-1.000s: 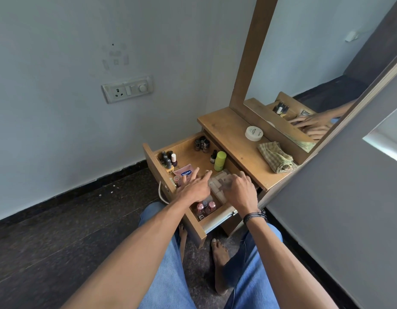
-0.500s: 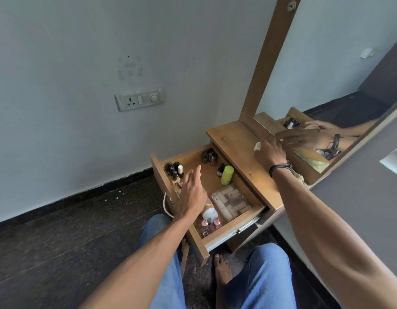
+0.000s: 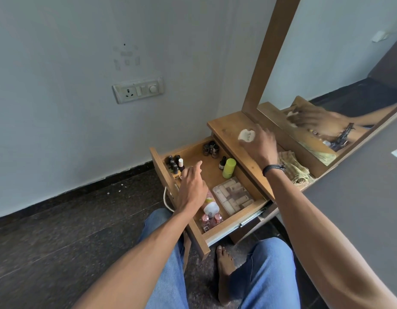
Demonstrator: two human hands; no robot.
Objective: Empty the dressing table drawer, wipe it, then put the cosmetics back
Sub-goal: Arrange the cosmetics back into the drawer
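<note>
The dressing table (image 3: 227,130) has its drawer (image 3: 209,169) pulled fully out toward you, so the contents are within reach. Your left hand (image 3: 190,186) hovers over it, fingers loosely extended and empty. Your right hand (image 3: 261,146) meets the white jar (image 3: 246,136) on the tabletop; its grip cannot be told. Inside lie a clear tray (image 3: 233,195), a green bottle (image 3: 229,167) and dark little bottles (image 3: 210,149).

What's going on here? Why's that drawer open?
Someone sits at a dressing table with its drawer pulled out and not yet emptied of cosmetics. The left hand hovers open over the drawer, near the small dark bottles. The right hand is at a white jar on the tabletop; blur hides whether it grips it. A cloth lies nearby, untouched.
</note>
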